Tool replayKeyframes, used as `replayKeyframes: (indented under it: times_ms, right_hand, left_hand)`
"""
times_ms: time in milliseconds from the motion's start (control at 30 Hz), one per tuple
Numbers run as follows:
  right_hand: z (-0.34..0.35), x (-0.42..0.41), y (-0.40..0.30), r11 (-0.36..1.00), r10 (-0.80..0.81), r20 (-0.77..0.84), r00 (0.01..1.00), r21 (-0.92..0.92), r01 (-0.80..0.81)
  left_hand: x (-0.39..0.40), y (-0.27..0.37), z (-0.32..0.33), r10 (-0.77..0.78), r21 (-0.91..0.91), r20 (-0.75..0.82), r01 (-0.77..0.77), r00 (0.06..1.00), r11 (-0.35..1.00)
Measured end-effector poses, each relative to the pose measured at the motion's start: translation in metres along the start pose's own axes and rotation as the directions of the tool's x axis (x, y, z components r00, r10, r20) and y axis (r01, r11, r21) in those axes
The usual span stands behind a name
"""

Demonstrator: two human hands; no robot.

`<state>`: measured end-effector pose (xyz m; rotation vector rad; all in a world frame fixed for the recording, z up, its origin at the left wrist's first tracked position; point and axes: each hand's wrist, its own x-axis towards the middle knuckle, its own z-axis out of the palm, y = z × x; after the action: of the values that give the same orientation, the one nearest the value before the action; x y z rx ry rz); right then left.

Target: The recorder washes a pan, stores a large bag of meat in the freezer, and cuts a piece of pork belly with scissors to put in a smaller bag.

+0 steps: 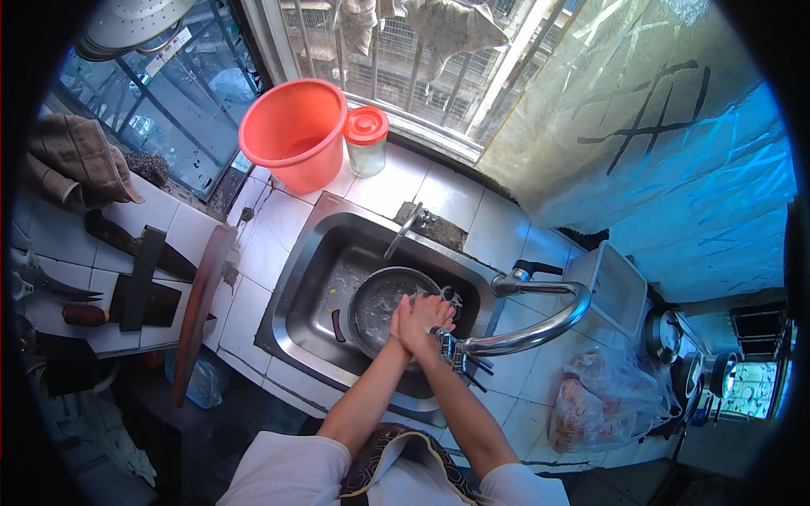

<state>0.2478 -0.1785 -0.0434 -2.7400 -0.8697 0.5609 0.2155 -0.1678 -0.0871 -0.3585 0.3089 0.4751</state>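
My left hand point(397, 318) and my right hand point(423, 324) are laid together over a round metal basin point(370, 303). The right lies over much of the left, with fingers stretched forward. I see no object between them, though the palms are hidden. Water splashes around the fingertips. Close beside my right hand is the outlet of a curved chrome faucet point(538, 345). The basin rests in a stainless steel sink point(310, 265), where a dark curved strip point(338, 326) and small yellow scraps lie to its left.
A second metal tap point(404, 231) rises at the sink's back edge. Behind stand a red plastic bucket point(297, 136) and a red-lidded jar point(367, 145). Knives, including a cleaver point(136, 300), hang or lie left near a wooden board point(202, 303). At right are a plastic bag point(601, 405) and white bin point(610, 284).
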Motion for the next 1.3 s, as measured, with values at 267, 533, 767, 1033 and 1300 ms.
replayKeyframes:
  times_ms: [267, 533, 767, 1033, 1300]
  right_hand:
    - [-0.004, 0.035, 0.001, 0.988, 0.151, 0.000, 0.989, 0.046, -0.150]
    - [-0.013, 0.017, -0.007, 0.994, 0.080, 0.346, 0.935, 0.041, -0.100]
    - [0.104, 0.032, 0.059, 0.896, -0.156, -0.648, 0.745, -0.410, -0.170]
    - [-0.014, 0.023, 0.012, 0.993, 0.114, -0.032, 0.993, -0.009, -0.114]
    - [-0.016, 0.021, -0.007, 1.000, 0.013, -0.415, 0.910, 0.016, -0.006]
  left_hand:
    - [0.015, -0.003, 0.004, -0.098, 0.028, 0.191, 0.094, 0.977, 0.995]
    - [0.001, -0.007, -0.018, -0.093, -0.085, 0.290, 0.123, 0.952, 0.989]
    - [0.035, -0.022, -0.011, -0.178, 0.003, 0.028, 0.177, 0.984, 0.984]
    - [0.002, -0.012, 0.015, -0.115, -0.038, -0.022, 0.114, 0.993, 0.993]
    - [-0.009, 0.001, 0.027, -0.054, 0.149, 0.040, 0.048, 0.998, 0.988]
